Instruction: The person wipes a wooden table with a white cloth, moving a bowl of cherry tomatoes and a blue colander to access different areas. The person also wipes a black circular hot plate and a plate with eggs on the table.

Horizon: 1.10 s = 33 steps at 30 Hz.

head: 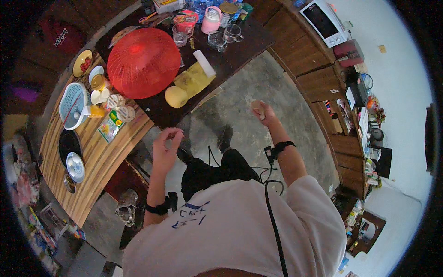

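My right hand (268,116) is raised over the concrete floor, its fingers curled around a small pale object (256,105) that I cannot identify. My left hand (166,147) hovers beside the corner where the striped wooden table meets the dark table. Its thumb and fingers are bent towards each other; whether anything thin is between them is not clear. On the dark table nearby lie a round yellow melon (176,97), a yellow cloth (195,80) and a white roll (204,63). A red mesh food cover (143,62) stands behind them.
The striped table (114,155) bears a light-blue plastic basket (73,105), a plate of eggs (75,167), a green-white packet (110,126) and several tubs. Glass mugs (217,41) and a pink bottle (211,20) stand farther back. Cables (268,173) hang beside my right leg.
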{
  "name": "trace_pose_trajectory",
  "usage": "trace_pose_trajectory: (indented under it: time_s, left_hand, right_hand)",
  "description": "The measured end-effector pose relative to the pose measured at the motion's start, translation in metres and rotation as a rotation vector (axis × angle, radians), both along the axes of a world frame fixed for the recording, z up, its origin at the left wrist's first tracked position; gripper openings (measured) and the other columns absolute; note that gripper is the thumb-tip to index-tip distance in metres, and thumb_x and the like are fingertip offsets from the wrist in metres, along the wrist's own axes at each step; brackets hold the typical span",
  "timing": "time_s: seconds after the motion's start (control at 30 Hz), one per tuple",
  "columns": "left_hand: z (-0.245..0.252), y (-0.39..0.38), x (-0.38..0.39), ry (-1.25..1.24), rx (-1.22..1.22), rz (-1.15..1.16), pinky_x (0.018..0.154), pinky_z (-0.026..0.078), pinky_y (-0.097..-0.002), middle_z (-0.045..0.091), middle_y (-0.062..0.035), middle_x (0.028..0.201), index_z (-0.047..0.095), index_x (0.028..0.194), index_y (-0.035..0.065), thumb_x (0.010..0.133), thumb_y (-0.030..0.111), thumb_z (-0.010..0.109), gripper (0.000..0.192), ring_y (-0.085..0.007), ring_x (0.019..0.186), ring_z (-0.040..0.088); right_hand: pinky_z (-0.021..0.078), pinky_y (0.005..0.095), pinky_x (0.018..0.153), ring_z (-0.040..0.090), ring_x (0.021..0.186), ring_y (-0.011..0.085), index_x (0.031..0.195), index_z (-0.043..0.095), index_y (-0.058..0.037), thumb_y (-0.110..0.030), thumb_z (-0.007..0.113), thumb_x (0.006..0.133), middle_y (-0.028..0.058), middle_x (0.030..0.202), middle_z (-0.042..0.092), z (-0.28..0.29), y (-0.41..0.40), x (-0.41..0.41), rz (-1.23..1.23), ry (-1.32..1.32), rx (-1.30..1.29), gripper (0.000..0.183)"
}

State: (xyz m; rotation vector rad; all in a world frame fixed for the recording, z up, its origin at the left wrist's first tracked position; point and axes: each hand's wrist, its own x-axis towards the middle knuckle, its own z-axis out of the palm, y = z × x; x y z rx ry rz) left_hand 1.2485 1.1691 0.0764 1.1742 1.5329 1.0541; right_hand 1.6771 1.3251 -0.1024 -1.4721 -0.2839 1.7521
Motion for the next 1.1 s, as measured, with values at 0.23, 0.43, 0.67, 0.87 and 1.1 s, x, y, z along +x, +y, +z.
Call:
trace_pose_trajectory:
  time_s: [0.23,0.43,0.67,0.87,1.1]
  left_hand:
    - [0.005,0.054,0.087,0.165,-0.072,0.081,0.081,0.049,-0.0292,0.068,-0.0069,0.086,0.067,0.101,-0.0009,0.092,0.014,0.066,0.017,-0.0139,0.084,0.062]
    - [0.016,0.079,0.152,0.279,-0.116,0.133,0.080,0.049,-0.0298,0.069,-0.0080,0.087,0.068,0.100,-0.0006,0.090,0.012,0.067,0.016,-0.0149,0.081,0.062]
    - [-0.018,0.107,0.186,0.191,-0.212,0.212,0.080,0.049,-0.0304,0.069,-0.0095,0.090,0.068,0.100,-0.0008,0.091,0.009,0.065,0.014,-0.0164,0.083,0.064]
    - [-0.043,0.161,0.211,0.040,-0.233,0.283,0.081,0.049,-0.0305,0.068,-0.0092,0.090,0.067,0.098,-0.0020,0.092,0.007,0.063,0.012,-0.0163,0.085,0.063]
    - [-0.046,0.217,0.221,-0.113,-0.196,0.350,0.079,0.048,-0.0300,0.068,-0.0092,0.088,0.067,0.097,-0.0025,0.093,0.009,0.063,0.013,-0.0147,0.082,0.062]
  right_hand:
    - [0.0532,0.0358,0.084,0.063,0.094,0.0225,0.128,0.055,-0.0062,-0.028,0.054,0.099,0.0096,0.110,0.064,-0.075,0.111,0.086,0.087,-0.321,0.043,0.036]
    - [0.0469,0.0331,0.078,0.060,0.083,0.0214,0.133,0.054,-0.0020,-0.027,0.058,0.096,0.0080,0.095,0.065,-0.080,0.206,0.042,0.375,-0.476,0.411,0.045]
    - [0.0377,0.0457,0.107,0.048,0.128,0.0376,0.140,0.045,-0.0004,-0.020,0.055,0.095,0.0189,0.136,0.052,-0.075,0.258,-0.072,0.847,-1.165,1.172,0.051]
    - [0.0238,0.0511,0.117,0.029,0.143,0.0360,0.149,0.031,-0.0004,-0.040,0.055,0.094,0.0211,0.156,0.028,-0.081,0.246,-0.086,1.201,-1.252,1.383,0.071]
    - [0.0203,0.0457,0.119,0.027,0.145,0.0278,0.150,0.032,-0.0046,-0.042,0.054,0.095,0.0123,0.157,0.031,-0.076,0.282,-0.060,1.419,-1.273,1.451,0.070]
